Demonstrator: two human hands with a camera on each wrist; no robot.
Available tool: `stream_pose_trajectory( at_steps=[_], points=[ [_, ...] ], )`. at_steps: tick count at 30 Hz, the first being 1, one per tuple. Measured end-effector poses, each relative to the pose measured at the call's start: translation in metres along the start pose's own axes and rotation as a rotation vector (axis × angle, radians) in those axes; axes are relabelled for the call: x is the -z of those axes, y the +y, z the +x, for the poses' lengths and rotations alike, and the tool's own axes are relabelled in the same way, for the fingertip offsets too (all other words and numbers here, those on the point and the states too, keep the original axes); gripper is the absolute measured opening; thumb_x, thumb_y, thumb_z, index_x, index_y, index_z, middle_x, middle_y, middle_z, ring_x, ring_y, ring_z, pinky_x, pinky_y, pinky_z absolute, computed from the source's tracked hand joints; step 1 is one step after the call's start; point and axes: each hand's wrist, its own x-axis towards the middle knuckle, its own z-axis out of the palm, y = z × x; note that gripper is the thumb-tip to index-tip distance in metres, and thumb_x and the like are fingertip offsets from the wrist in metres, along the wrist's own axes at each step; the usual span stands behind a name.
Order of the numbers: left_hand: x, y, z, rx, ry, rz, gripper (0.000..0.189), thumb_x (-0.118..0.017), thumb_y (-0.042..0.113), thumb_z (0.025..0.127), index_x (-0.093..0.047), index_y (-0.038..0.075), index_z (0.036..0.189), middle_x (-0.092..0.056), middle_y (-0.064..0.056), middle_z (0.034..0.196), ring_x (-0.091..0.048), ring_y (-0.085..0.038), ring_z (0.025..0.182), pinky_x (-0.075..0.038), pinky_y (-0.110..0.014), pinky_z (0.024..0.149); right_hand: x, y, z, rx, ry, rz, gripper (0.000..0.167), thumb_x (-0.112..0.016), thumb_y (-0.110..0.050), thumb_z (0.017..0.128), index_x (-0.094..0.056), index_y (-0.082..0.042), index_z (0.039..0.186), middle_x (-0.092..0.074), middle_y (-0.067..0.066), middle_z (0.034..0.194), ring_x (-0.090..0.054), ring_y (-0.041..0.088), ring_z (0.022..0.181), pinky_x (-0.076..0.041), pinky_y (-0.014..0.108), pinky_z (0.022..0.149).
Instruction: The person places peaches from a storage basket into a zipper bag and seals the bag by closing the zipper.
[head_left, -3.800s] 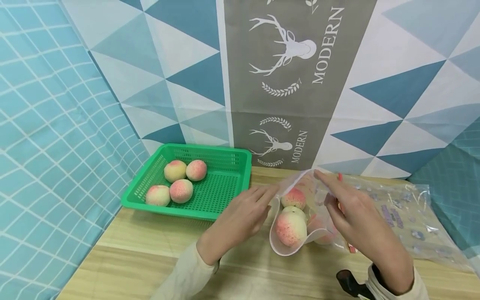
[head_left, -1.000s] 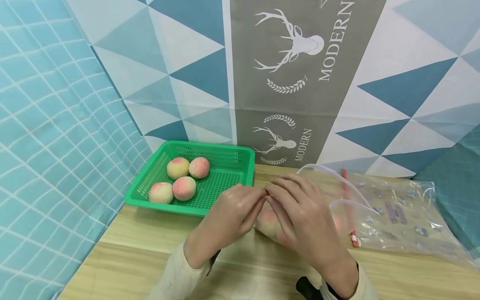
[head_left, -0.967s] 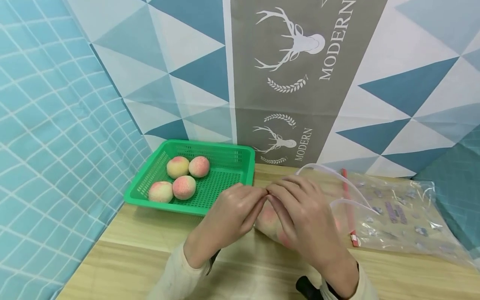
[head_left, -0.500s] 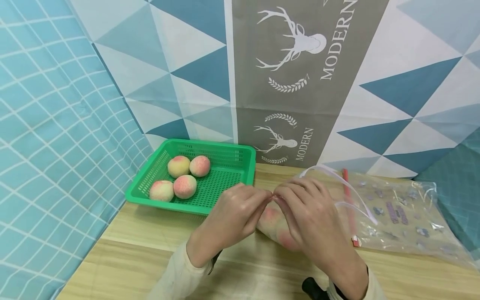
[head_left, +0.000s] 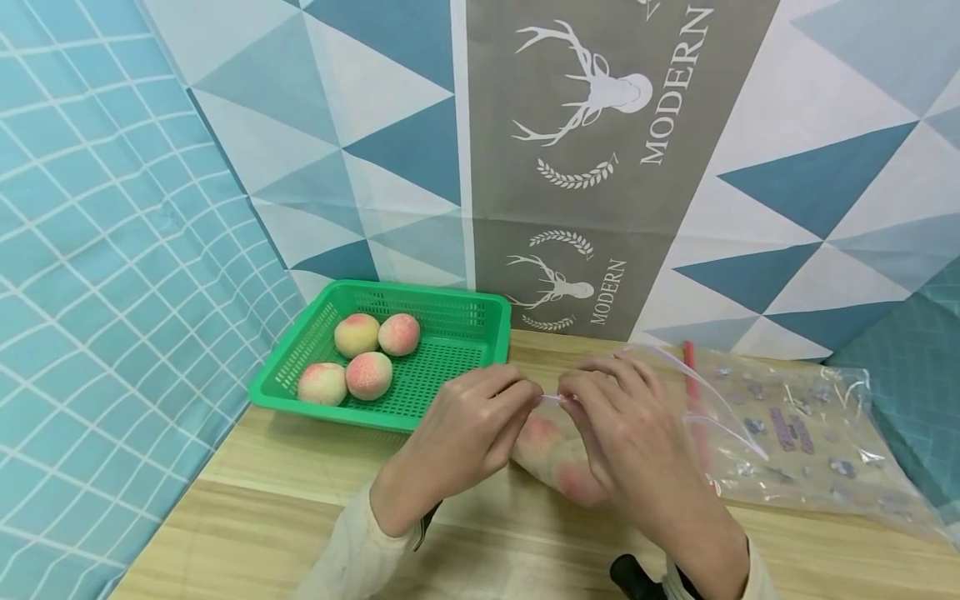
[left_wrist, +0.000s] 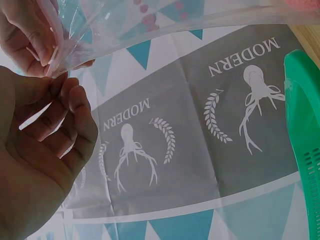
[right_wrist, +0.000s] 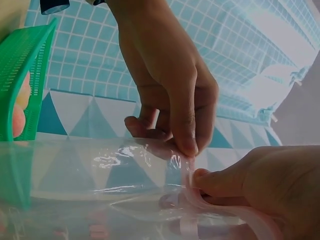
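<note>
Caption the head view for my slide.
Left hand and right hand pinch a clear bag's edge beside a green basket of four peaches.

Green and blush pink against blue and grey

The basket [head_left: 438,375] is bright green; the peaches [head_left: 369,376] are cream-yellow flushed with speckled pink. The held bag [right_wrist: 100,175] is see-through, its lip [right_wrist: 188,175] pale pink-lilac. The flat bag [head_left: 832,483], also clear, carries purple and grey-blue prints beside a red strip [head_left: 690,367]. The tabletop [head_left: 247,517] is tan with brown wood grain. Sleeves [head_left: 367,546] are cream. White, pale-blue and deep-blue triangles pattern the backdrop [head_left: 825,183]; its grey panel [head_left: 600,208] bears white deer heads, sprigs and "MODERN". The side cloth [head_left: 112,333] is light blue, gridded white.
</note>
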Motion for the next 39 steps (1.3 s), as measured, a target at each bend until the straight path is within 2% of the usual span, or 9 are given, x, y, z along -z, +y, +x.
stream_pose_trajectory(
  at_steps=[5, 8, 19, 23, 27, 30, 33, 39],
  points=[
    [0.000, -0.001, 0.000, -0.002, 0.002, 0.000, 0.017, -0.055, 0.011, 0.101, -0.068, 0.009, 0.090, -0.058, 0.003, 0.085, -0.052, -0.008, 0.072, -0.043, -0.019, 0.061, 0.000, 0.004, 0.001, 0.037, 0.042, -0.008, 0.011, -0.057, -0.012, 0.095, -0.066, -0.005, 0.094, -0.071, 0.004, 0.087, -0.064, 0.030, 0.097, -0.042, 0.050, 0.098],
    [0.000, -0.001, 0.000, 0.002, 0.001, -0.001, 0.017, -0.054, 0.012, 0.101, -0.067, 0.009, 0.090, -0.058, 0.003, 0.085, -0.052, -0.009, 0.073, -0.044, -0.019, 0.062, 0.001, 0.006, 0.000, 0.034, 0.034, 0.001, 0.005, -0.062, -0.008, 0.092, -0.065, -0.005, 0.093, -0.071, 0.003, 0.088, -0.064, 0.028, 0.098, -0.041, 0.049, 0.099],
    [0.001, -0.003, 0.000, 0.024, 0.006, -0.015, 0.017, -0.055, 0.012, 0.101, -0.068, 0.009, 0.091, -0.062, 0.003, 0.088, -0.057, -0.010, 0.077, -0.050, -0.022, 0.067, 0.006, 0.009, -0.002, 0.010, -0.013, -0.001, 0.006, -0.066, -0.003, 0.088, -0.066, -0.004, 0.093, -0.071, 0.005, 0.093, -0.064, 0.029, 0.101, -0.041, 0.046, 0.100],
    [0.001, -0.004, 0.001, 0.028, 0.018, -0.022, 0.017, -0.055, 0.012, 0.101, -0.069, 0.008, 0.091, -0.063, 0.002, 0.089, -0.059, -0.010, 0.077, -0.050, -0.022, 0.067, 0.008, 0.011, -0.003, 0.007, -0.031, -0.002, 0.003, -0.064, -0.007, 0.093, -0.066, -0.004, 0.093, -0.071, 0.006, 0.094, -0.063, 0.029, 0.103, -0.041, 0.046, 0.100],
    [0.002, -0.005, 0.001, 0.041, 0.028, -0.030, 0.017, -0.055, 0.012, 0.101, -0.069, 0.008, 0.091, -0.064, 0.002, 0.089, -0.058, -0.010, 0.077, -0.050, -0.023, 0.068, 0.010, 0.014, -0.004, -0.005, -0.071, -0.003, 0.033, -0.043, -0.026, 0.107, -0.064, -0.004, 0.094, -0.070, 0.006, 0.093, -0.061, 0.029, 0.106, -0.039, 0.045, 0.102],
    [0.002, -0.006, -0.001, 0.052, 0.029, -0.031, 0.016, -0.056, 0.012, 0.101, -0.069, 0.008, 0.092, -0.063, 0.002, 0.088, -0.057, -0.010, 0.077, -0.050, -0.023, 0.068, 0.011, 0.015, -0.005, -0.008, -0.088, -0.006, 0.049, -0.028, -0.034, 0.109, -0.063, -0.004, 0.093, -0.069, 0.006, 0.093, -0.060, 0.028, 0.107, -0.039, 0.045, 0.101],
    [0.002, -0.006, -0.002, 0.062, 0.028, -0.033, 0.016, -0.056, 0.012, 0.100, -0.069, 0.009, 0.092, -0.063, 0.003, 0.087, -0.057, -0.010, 0.075, -0.050, -0.023, 0.067, 0.011, 0.015, -0.006, -0.012, -0.089, -0.010, 0.048, -0.029, -0.034, 0.109, -0.063, -0.003, 0.095, -0.069, 0.006, 0.094, -0.061, 0.028, 0.106, -0.041, 0.044, 0.099],
    [0.005, -0.010, -0.002, 0.091, 0.039, -0.014, 0.014, -0.058, 0.009, 0.098, -0.069, 0.007, 0.089, -0.061, 0.003, 0.084, -0.054, -0.010, 0.068, -0.049, -0.023, 0.062, 0.010, 0.013, -0.005, -0.027, -0.078, -0.002, 0.025, -0.048, -0.021, 0.105, -0.067, -0.005, 0.104, -0.072, 0.005, 0.100, -0.063, 0.026, 0.103, -0.048, 0.044, 0.092]
  ],
)
